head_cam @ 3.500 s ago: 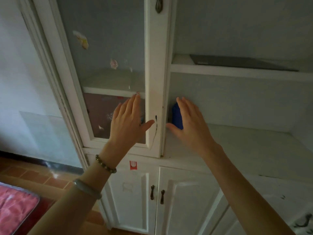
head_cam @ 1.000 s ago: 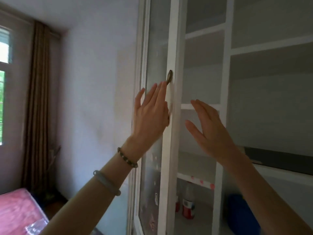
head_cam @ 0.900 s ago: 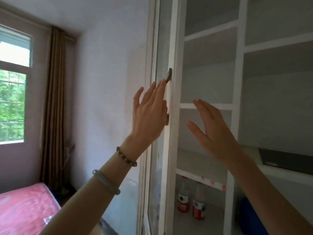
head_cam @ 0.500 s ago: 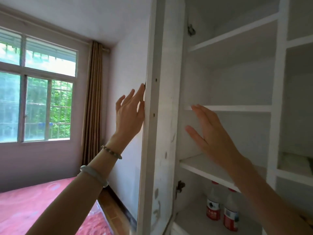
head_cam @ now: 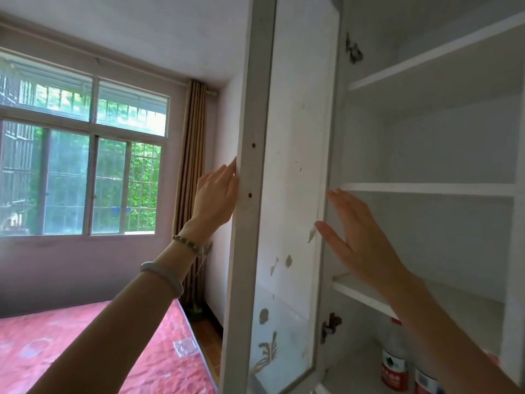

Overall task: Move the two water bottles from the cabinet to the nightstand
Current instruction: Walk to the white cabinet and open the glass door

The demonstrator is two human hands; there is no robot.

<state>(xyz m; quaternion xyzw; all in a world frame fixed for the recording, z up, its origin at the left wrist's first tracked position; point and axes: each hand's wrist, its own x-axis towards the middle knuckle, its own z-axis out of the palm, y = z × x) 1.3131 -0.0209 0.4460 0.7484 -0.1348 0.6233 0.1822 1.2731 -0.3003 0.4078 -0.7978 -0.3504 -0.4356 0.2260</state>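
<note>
Two clear water bottles with red labels stand side by side on the lowest visible shelf of the white cabinet (head_cam: 426, 189), at the bottom right: one bottle (head_cam: 393, 368) and a second (head_cam: 426, 382) partly behind my right forearm. My left hand (head_cam: 217, 197) rests flat against the outer edge of the open glass door (head_cam: 250, 223), fingers around its far side. My right hand (head_cam: 360, 240) is raised in front of the shelves, fingers spread, holding nothing.
The glass door stands wide open, edge toward me. Upper shelves show nothing on them. A bed with a red cover (head_cam: 85, 345) lies at the lower left under a window (head_cam: 79, 166) with a brown curtain (head_cam: 193, 180).
The cabinet door has swung wide open under my left hand, and my view has turned left. The bottles have come into view on the lower shelf. My right hand stays raised and empty.
</note>
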